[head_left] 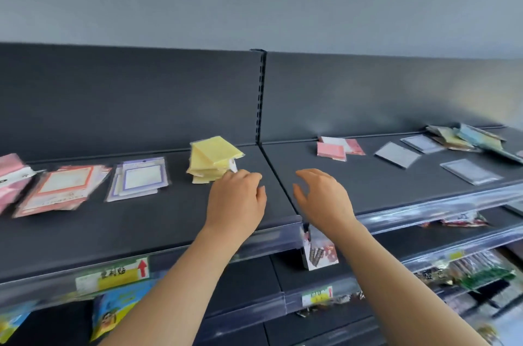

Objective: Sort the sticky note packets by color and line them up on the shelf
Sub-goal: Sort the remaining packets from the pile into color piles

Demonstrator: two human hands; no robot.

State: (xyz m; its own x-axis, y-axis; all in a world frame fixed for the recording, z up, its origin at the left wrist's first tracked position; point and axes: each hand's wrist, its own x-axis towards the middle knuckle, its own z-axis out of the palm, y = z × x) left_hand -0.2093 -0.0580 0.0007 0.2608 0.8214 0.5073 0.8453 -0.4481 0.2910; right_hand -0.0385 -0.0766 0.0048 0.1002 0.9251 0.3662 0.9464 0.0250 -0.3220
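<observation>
A dark shelf point(141, 232) carries sticky note packets. A stack of yellow packets point(212, 157) stands near the middle, with a purple pile point(140, 178), an orange-red pile point(60, 188) and a pink pile point(11, 176) to its left. My left hand point(236, 198) touches the yellow stack's lower right corner with its fingertips, fingers curled. My right hand point(322, 198) hovers over the shelf joint, fingers spread, holding nothing. On the right section lie pink packets point(335, 149), three grey-purple packets point(396, 154) and a mixed heap point(469, 139).
A slotted upright point(261, 96) splits the grey back panel. Clear price rails with yellow labels point(113, 275) run along the shelf fronts. Lower shelves hold bagged goods point(475, 272) and a hanging card point(321, 252).
</observation>
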